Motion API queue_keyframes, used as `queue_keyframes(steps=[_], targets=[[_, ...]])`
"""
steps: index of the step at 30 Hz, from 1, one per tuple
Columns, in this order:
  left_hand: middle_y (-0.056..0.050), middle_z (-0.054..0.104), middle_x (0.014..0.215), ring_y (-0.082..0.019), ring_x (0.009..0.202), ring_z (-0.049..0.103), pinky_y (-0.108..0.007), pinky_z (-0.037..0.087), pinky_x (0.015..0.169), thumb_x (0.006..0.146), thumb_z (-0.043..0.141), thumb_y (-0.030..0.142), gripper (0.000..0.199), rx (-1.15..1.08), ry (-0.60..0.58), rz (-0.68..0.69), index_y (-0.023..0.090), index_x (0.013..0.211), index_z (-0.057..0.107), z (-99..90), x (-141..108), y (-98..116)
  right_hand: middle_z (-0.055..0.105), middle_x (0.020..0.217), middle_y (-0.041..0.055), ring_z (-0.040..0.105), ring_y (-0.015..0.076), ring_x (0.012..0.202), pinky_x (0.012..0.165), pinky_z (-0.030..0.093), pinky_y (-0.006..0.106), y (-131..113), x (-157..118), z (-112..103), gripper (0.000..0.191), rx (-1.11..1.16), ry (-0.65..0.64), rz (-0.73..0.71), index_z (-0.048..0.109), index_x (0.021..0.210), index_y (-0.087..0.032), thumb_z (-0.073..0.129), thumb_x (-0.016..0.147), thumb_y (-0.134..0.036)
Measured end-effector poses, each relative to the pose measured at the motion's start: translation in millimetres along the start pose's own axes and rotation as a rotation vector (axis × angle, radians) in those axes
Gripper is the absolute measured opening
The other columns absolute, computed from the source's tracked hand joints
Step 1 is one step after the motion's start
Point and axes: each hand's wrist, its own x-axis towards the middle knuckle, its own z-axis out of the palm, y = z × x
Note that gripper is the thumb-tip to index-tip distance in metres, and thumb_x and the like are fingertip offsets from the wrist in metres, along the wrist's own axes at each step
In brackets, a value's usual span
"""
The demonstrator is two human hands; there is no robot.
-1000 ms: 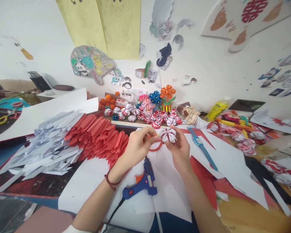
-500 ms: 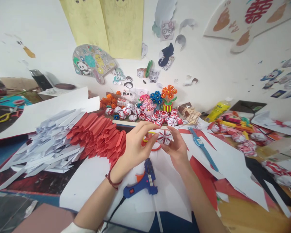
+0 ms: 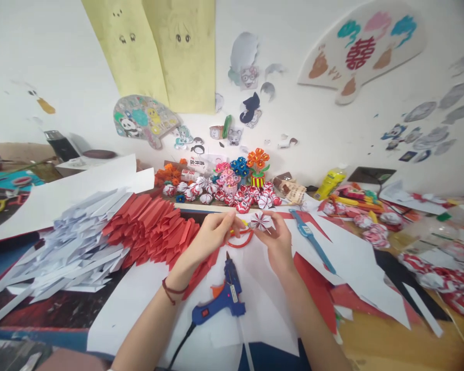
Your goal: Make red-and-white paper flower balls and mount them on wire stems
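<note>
White paper [image 3: 268,304] lies under the glue gun [image 3: 233,296] near you. Beyond it, your right hand [image 3: 279,245] pinches a flower [image 3: 261,221] between its fingers; your left hand [image 3: 210,240] curls just left, its grip unclear. Potted blooms [image 3: 258,161] stand far back.

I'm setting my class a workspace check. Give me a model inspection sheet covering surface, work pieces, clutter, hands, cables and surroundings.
Surface: white paper spread over the work area.
Work pieces: red-and-white paper flower; blue glue gun; piled white strips and red strips.
Clutter: more flowers behind; yellow bottle.
Hands: right hand holds the flower; left hand close beside it, contact unclear.
Cables: black cord from the glue gun's handle.
Surroundings: white wall with drawings; other people: nothing seen.
</note>
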Motion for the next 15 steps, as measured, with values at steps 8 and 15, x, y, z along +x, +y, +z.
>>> queue_keyframes(steps=[8,15], targets=[[-0.005,0.063,0.063,-0.006,0.041,0.041,-0.021,0.030,0.043,0.093,0.039,0.067,0.070,-0.090,-0.295,-0.131,0.008,0.084,0.075,-5.9,-1,6,0.056,0.128,0.0096,0.053,0.0256,0.124,0.107,0.044,0.045,6,9,-7,0.037,-0.318,0.001,-0.438,0.060,0.118,-0.024,0.069,0.083,-0.023],[-0.002,0.062,0.063,-0.007,0.051,0.044,-0.018,0.035,0.046,0.089,0.058,0.056,0.048,0.015,-0.516,-0.163,0.012,0.091,0.075,-10.2,-4,9,0.056,0.131,0.0100,0.051,0.0263,0.128,0.112,0.038,0.049,-3,8,-7,0.030,-0.426,0.005,-0.542,0.061,0.117,-0.025,0.064,0.087,-0.024]])
